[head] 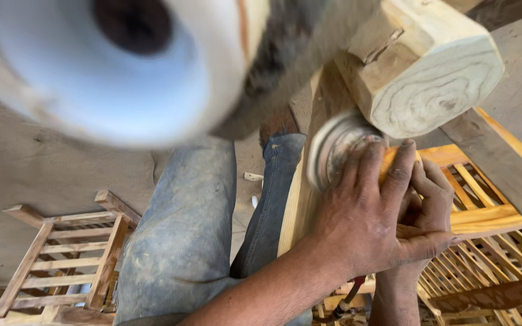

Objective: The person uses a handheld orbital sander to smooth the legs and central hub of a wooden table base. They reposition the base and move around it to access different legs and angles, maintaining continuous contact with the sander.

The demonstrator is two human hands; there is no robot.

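Note:
My left hand [364, 223] and my right hand [430, 202] are clasped together around a small power tool that they mostly hide. Its round disc [338, 148], blurred as if spinning, lies against a pale wooden post [300, 199]. The left hand lies on top with its fingers reaching up to the disc. Under it, the right hand wraps the tool's body from the right. Just above the hands juts a thick, pale wooden block [436, 78] with its growth rings showing on the cut end.
A large blurred white round thing with a dark hole [122, 60] fills the top left, close to the camera. My legs in dusty jeans [182, 241] stand on the earthen floor. Slatted wooden frames lie at lower left [61, 259] and right [484, 241]. A red cable [351, 290] hangs below.

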